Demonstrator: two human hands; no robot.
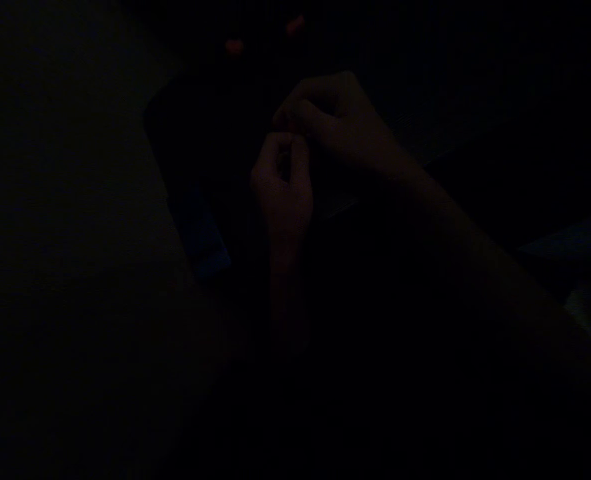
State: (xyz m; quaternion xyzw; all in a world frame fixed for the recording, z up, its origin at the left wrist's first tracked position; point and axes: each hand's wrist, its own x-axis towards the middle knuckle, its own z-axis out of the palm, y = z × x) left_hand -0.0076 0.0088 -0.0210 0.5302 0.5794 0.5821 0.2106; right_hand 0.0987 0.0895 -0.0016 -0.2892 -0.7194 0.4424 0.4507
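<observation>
Judged as close fingertip work: left hand [288,200] just beside right hand [352,127], fingers curled; too dark to tell whether either grips anything. Blue item [200,233] left of left hand. Such work calls for steadiness.

The left hand [284,193] and right hand [348,120] are bare, their dim forearms [440,207] bare too.
</observation>
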